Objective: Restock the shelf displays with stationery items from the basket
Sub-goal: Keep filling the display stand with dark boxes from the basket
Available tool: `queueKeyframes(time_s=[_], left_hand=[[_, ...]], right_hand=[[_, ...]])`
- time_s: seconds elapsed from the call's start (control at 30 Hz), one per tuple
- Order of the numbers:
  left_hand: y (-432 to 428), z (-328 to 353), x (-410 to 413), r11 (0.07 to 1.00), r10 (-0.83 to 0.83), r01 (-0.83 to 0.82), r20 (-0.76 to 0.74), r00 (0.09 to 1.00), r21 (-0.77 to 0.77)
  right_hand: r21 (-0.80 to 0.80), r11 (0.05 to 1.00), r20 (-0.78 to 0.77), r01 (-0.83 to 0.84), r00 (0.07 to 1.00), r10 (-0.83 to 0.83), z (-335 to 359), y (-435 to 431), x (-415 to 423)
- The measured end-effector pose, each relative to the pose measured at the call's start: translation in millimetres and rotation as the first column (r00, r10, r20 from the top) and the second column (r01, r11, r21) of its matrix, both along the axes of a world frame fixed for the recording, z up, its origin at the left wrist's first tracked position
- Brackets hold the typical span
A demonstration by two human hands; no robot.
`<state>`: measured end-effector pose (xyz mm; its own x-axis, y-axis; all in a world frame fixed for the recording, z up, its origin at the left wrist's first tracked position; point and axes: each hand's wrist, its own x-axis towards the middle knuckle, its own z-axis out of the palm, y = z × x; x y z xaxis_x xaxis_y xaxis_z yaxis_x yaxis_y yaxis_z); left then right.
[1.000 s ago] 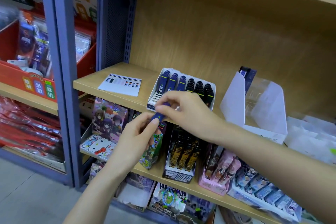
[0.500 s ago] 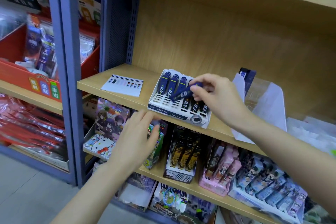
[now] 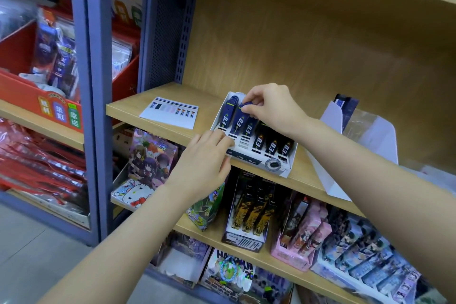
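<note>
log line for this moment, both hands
step: restocking | right hand: pinches blue lead case at display box back | left hand: rests on box front-left corner | box: on wooden shelf

On my feed, a striped white card lies flat to the right of the blue steel upright. Left of the upright, a red bin holds packets. One level down stand a cat-cartoon box, a black-and-gold box and a pink box. A folded white cardboard stand sits at far right.
</note>
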<state>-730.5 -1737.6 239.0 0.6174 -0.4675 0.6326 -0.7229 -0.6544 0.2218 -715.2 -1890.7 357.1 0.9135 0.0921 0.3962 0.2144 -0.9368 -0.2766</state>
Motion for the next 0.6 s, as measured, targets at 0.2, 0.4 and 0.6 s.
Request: queueKeyframes(time_s=[0.2, 0.4, 0.6], left_hand=[[1.2, -0.4, -0.6, 1.0, -0.012, 0.011, -0.015, 1.0, -0.009], [0.1, 0.8, 0.1, 1.0, -0.002, 0.002, -0.017, 1.0, -0.001], [2.2, 4.5, -3.4, 1.0, -0.003, 0.004, -0.035, 0.999, 0.014]], right_hand=[[-0.144, 0.989, -0.033, -0.024, 0.999, 0.019, 0.6, 2.6, 4.8], [-0.205, 0.979, -0.026, 0.013, 0.999, -0.018, -1.5, 7.2, 13.2], [-0.058, 0.998, 0.019, 0.025, 1.0, -0.024, -5.4, 4.2, 15.1]])
